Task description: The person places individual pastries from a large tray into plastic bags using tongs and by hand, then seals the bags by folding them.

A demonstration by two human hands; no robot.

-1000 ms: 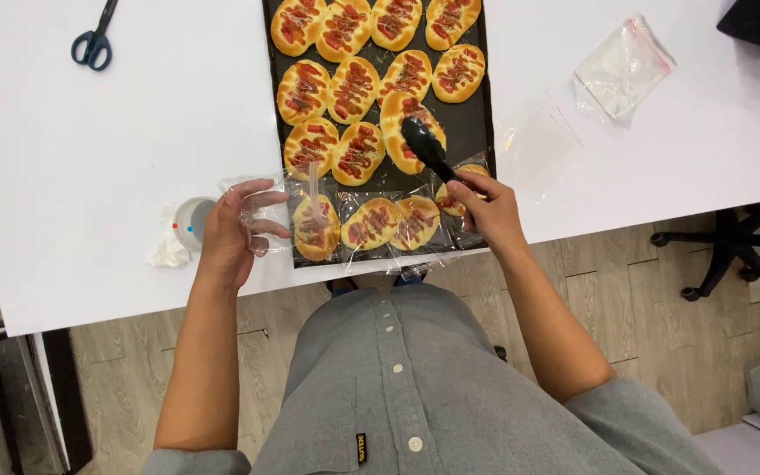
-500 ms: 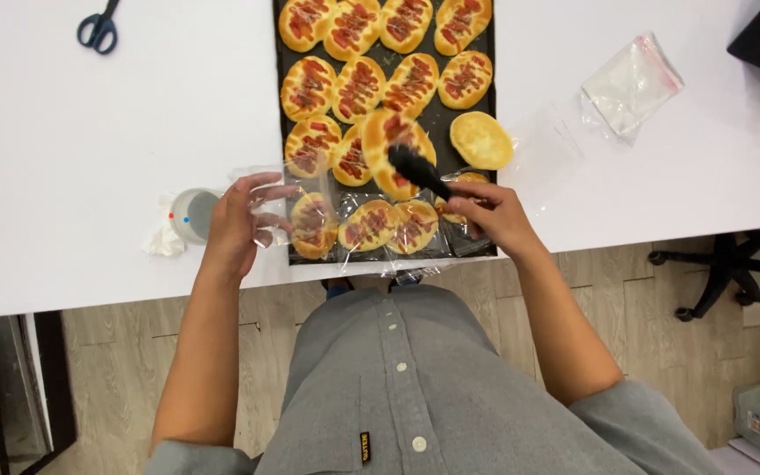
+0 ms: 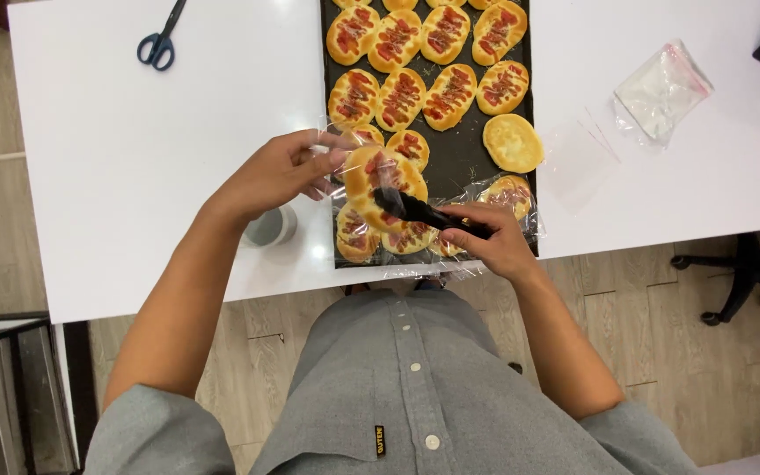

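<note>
1. Head view shows our right hand (image 3: 494,242) nearest us, fingers closed around black tongs (image 3: 420,211) at the near end of the dark baking tray (image 3: 464,158).
2. Those tongs grip a sausage bun (image 3: 380,176), lifted above the tray.
3. Our left hand (image 3: 279,171) pinches a clear plastic bag (image 3: 332,145) open at the bun.
4. Farther off, rows of buns (image 3: 424,66) fill the tray; blue scissors (image 3: 160,40) lie on the white table (image 3: 134,132).

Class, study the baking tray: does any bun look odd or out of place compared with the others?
Yes. One bun at the right edge of the tray shows a plain golden face with no red topping, unlike the topped buns in rows beside it. It looks turned upside down.
</note>
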